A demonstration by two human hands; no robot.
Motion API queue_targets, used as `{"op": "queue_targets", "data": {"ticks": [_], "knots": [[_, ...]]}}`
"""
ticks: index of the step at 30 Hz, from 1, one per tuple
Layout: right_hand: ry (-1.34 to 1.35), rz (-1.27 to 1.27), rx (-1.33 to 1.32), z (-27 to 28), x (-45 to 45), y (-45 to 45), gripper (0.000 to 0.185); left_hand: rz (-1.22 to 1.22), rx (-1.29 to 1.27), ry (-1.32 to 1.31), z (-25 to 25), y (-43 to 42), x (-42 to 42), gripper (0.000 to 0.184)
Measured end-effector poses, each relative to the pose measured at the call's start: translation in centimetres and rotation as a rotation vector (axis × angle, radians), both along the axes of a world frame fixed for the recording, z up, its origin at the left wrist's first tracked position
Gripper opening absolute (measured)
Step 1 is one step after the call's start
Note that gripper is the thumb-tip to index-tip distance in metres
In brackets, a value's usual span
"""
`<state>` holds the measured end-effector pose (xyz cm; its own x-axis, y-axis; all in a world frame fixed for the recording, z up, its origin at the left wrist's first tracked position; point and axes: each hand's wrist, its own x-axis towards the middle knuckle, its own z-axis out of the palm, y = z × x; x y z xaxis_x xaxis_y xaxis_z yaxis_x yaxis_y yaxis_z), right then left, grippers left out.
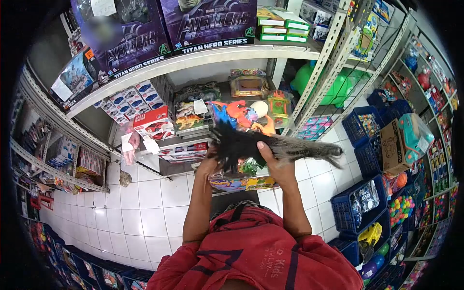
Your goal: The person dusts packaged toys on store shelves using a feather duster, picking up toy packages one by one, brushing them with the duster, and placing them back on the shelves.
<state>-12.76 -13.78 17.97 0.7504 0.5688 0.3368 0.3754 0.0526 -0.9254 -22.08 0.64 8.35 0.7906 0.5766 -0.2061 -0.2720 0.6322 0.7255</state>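
My right hand [276, 162] is wrapped around the middle of a feather duster [309, 148], thumb on top. The duster lies sideways, its dark, bushy feathers [229, 145] to the left and a greyish, thinner end to the right. Behind the dark feathers, my left hand [210, 163] is mostly hidden at the left side of a colourful toy box [244, 183]; I cannot see its fingers. Bright dinosaur-like toys [237, 113] and a whitish egg shape [259, 108] show beyond the duster.
Shelves hold purple Avengers boxes [208, 24], a red-and-white toy car box [153, 123] and packed animal figures [190, 118]. A slotted metal post [316, 67] rises right of my hands. Blue baskets [360, 203] of toys line the right side of the tiled floor [145, 208].
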Motion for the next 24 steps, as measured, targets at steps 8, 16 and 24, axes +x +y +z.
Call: {"op": "queue_targets", "data": {"ticks": [8,16,24], "knots": [[-0.215,0.016,0.014,-1.0,-0.2,1.0,0.031,-0.097,0.108,0.007,-0.7,0.7,-0.5,0.056],[-0.338,0.023,-0.055,0.2,-0.6,0.9,0.024,-0.143,0.379,0.039,-1.2,0.7,-0.4,0.091],[-0.506,0.135,-0.045,1.2,-0.8,-0.9,0.02,-0.079,0.151,0.14,-1.5,1.1,-0.6,0.07]]}}
